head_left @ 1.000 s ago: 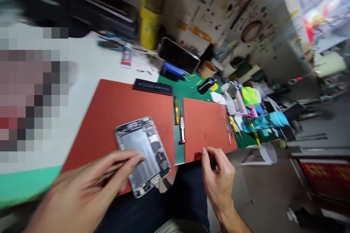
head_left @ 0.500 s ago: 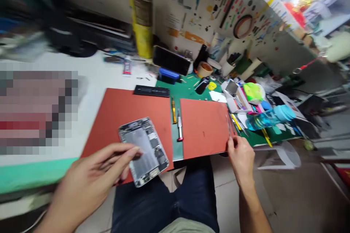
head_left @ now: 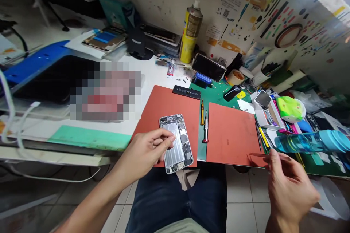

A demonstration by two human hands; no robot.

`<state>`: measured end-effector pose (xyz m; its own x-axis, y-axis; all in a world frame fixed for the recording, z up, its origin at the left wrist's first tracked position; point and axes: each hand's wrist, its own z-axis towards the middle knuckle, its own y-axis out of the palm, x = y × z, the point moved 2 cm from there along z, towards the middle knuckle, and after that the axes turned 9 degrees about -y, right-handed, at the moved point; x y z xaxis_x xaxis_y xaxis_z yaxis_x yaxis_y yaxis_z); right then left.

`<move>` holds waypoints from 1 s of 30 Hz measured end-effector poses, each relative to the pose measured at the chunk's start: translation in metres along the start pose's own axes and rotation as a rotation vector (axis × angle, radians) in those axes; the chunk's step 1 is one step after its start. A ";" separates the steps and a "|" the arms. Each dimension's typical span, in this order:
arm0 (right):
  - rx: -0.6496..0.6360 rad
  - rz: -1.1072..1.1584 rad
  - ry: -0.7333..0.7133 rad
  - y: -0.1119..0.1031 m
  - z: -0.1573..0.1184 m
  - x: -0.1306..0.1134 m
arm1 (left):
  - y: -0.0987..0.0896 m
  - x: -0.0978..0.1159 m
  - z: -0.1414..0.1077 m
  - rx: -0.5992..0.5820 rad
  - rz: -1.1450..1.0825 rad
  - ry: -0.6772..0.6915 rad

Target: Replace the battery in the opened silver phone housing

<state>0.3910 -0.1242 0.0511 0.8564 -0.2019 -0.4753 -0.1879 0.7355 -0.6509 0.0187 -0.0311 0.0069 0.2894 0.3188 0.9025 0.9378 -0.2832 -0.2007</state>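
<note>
An opened phone body (head_left: 175, 153) with bare metal and exposed parts lies on the left red mat (head_left: 150, 113), its lower end near the mat's front edge. Over its left side is my left hand (head_left: 150, 149), thumb and fingertips pressed together; whatever is between them is too small to name. My right hand (head_left: 290, 185) pinches thin tweezers (head_left: 258, 156) at the front right corner of the right red mat (head_left: 232, 131). A gold screwdriver (head_left: 202, 113) and a silver one (head_left: 206, 125) lie between the mats. Behind the phone body is a black battery (head_left: 186, 92).
A propped phone (head_left: 209, 67), a yellow spray can (head_left: 191, 31) and a tape roll (head_left: 235, 77) stand at the back. To the right are a parts box (head_left: 269, 111) and a blue bottle (head_left: 308, 141). A black tablet-like panel (head_left: 54, 78) lies left.
The view has swung left, showing more of the left side. My right hand has turned, and the tweezers now point left over the mat's corner. My left hand stays over the phone body.
</note>
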 end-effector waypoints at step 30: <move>-0.515 0.681 0.091 0.044 -0.076 -0.126 | 0.010 0.021 -0.010 -0.052 0.081 0.030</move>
<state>0.2390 -0.1157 0.0377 0.4394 0.1097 -0.8915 -0.8609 0.3347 -0.3832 0.0324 -0.0361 0.0277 0.3575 0.2663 0.8951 0.9002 -0.3535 -0.2543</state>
